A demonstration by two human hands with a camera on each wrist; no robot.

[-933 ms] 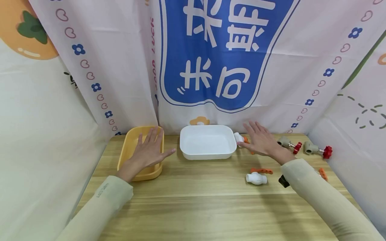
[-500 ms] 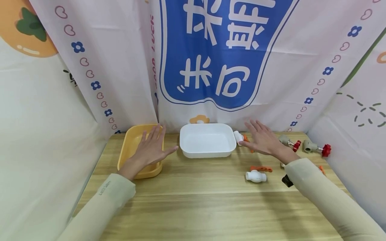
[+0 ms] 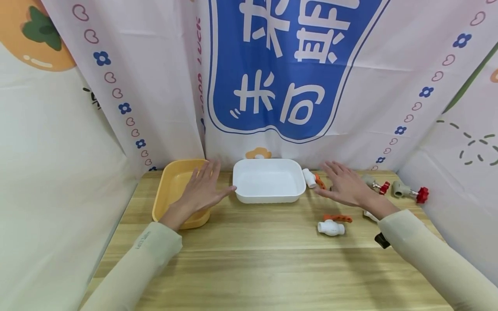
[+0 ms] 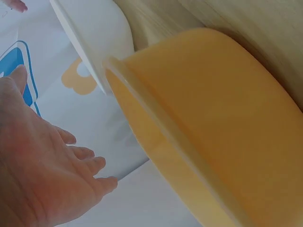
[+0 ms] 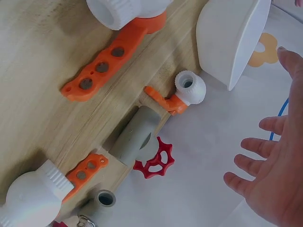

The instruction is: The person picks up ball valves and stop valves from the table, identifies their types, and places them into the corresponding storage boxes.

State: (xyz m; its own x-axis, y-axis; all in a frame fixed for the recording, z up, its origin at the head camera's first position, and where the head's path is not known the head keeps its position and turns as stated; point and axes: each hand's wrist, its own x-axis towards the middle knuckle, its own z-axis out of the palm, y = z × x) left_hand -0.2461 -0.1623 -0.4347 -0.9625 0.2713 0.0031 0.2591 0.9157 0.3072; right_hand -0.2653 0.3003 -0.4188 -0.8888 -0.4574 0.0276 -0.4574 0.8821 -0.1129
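white-and-orange valve lies just right of the white tray | right hand, fingers spread apart, has drifted rightward, baring it more | left hand, likewise spread and drifted, near the yellow tray | both look empty; handling seems unbegun, i'd say

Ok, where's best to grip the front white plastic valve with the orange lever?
Probably its rounded white body, from above, pinching end to end: it lies with its ends facing left and right, the orange lever on the far side.
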